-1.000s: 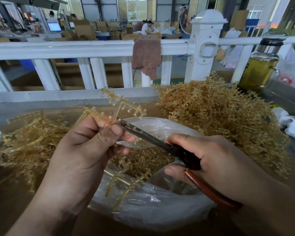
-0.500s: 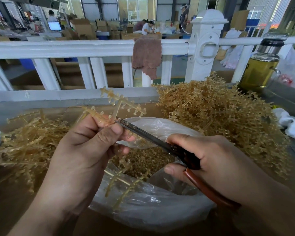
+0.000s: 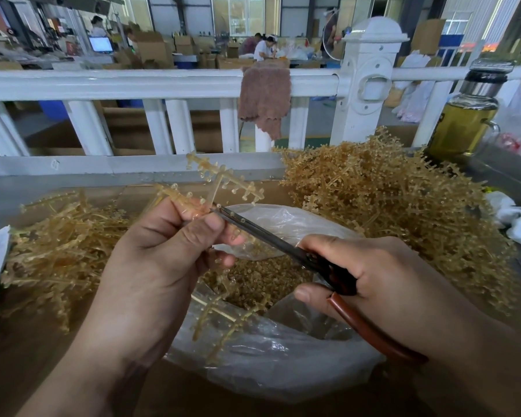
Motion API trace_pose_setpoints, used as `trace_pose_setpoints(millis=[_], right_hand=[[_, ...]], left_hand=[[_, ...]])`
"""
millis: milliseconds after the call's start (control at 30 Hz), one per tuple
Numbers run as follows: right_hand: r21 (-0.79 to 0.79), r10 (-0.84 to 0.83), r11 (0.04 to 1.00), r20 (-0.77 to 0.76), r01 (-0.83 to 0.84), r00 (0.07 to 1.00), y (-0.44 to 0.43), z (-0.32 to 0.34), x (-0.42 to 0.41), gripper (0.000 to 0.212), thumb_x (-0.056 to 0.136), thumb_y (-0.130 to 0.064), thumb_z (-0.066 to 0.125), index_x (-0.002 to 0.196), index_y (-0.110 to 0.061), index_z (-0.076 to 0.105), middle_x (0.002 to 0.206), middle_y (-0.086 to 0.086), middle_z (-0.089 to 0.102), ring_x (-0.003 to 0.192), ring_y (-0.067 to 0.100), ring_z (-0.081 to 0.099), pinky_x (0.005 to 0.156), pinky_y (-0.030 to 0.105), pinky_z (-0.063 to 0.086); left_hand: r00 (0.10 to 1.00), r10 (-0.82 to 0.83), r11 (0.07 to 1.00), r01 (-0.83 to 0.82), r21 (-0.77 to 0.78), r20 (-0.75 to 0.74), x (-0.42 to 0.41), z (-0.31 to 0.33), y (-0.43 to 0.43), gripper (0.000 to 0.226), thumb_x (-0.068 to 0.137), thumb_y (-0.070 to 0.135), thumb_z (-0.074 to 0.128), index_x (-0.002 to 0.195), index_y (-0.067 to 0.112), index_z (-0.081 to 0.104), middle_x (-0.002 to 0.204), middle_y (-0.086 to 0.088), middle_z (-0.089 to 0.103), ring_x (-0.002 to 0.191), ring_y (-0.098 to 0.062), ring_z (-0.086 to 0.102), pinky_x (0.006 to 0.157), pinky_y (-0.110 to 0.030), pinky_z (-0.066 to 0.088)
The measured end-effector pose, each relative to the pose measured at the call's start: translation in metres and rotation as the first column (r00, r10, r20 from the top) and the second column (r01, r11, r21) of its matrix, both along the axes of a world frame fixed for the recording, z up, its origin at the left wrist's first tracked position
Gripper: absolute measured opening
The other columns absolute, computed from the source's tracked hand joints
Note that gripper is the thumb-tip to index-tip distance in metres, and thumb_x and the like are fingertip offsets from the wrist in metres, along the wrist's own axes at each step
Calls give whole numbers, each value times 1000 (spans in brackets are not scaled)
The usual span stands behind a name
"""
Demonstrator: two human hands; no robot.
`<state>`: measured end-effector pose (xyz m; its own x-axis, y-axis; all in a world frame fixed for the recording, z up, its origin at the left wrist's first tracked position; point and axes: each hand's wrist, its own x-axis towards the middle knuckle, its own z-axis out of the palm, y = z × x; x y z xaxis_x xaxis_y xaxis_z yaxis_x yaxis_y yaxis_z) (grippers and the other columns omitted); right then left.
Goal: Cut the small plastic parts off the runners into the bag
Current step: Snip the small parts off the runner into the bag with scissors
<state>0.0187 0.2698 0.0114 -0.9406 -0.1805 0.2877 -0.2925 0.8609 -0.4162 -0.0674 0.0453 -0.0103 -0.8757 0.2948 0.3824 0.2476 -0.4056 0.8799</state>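
Left hand [image 3: 163,266] pinches a runner [image 3: 220,180], its stem hidden by the fingers. Right hand [image 3: 388,281] grips scissors [image 3: 271,237]; blade gap unclear. Bag [image 3: 283,374] sits below at the surface's [image 3: 27,356] near edge. Runner piles [image 3: 388,206] lie on both sides, with a white railing [image 3: 133,82] behind.

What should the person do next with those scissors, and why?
Probably snip now: the right hand holds the scissors, tips at the runner pinched in the left hand; small parts hang on its branches, and the bag sits below.
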Motion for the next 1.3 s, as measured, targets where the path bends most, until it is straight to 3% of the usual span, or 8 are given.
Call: trace_pose_setpoints(millis=[300, 733, 933, 1033, 1200, 1300], right_hand=[[12, -13, 1000, 2, 13, 1000, 1, 0, 0, 42, 83, -67, 51, 105, -32, 59, 86, -16, 61, 68, 5, 61, 54, 19, 46], [52, -24, 998, -21, 25, 999, 1, -3, -3, 51, 83, -71, 43, 105, -29, 60, 70, -12, 60, 68, 3, 61, 60, 25, 48], [70, -20, 997, -31, 22, 999, 2, -5, -4, 41, 85, -66, 48, 98, -30, 60, 66, -13, 57, 66, 3, 59, 56, 19, 45], [66, -19, 998, -38, 21, 999, 1, -5, -3, 47, 84, -69, 44, 106, -31, 61, 68, -15, 58, 71, 1, 60, 62, 20, 47], [76, -16, 997, -43, 20, 999, 1, -5, -4, 46, 84, -69, 43, 106, -33, 61, 66, -17, 56, 70, 2, 59, 60, 20, 46], [76, -23, 997, -42, 26, 999, 0, -6, -3, 50, 82, -70, 41, 110, -33, 61, 67, -16, 58, 71, 1, 59, 65, 22, 47]], left_hand=[[1000, -15, 1000, 15, 1, 8, 1, 2, 1, 23, 72, 41, 85, 80, 23, 72, 83, -8, 76, 80, -18, 74, 62, -26, 57], [1000, -5, 999, 5, -38, 0, 2, 2, 1, 20, 72, 46, 84, 78, 29, 75, 83, -3, 76, 78, -14, 73, 62, -24, 56], [1000, 10, 998, -9, -54, 2, 2, 1, 1, 28, 67, 53, 87, 78, 29, 75, 82, -3, 76, 78, -15, 73, 62, -24, 57], [1000, 15, 998, -15, -57, 10, 2, 1, 0, 34, 63, 55, 89, 78, 27, 76, 83, -5, 77, 77, -17, 73, 63, -25, 57], [1000, 16, 997, -15, -75, 12, 1, 0, -1, 35, 63, 56, 88, 78, 27, 76, 82, -5, 76, 77, -17, 72, 63, -25, 57], [1000, 21, 996, -20, -89, 16, 1, -1, -2, 26, 67, 47, 88, 78, 26, 76, 81, -5, 76, 75, -18, 72, 62, -25, 57]])
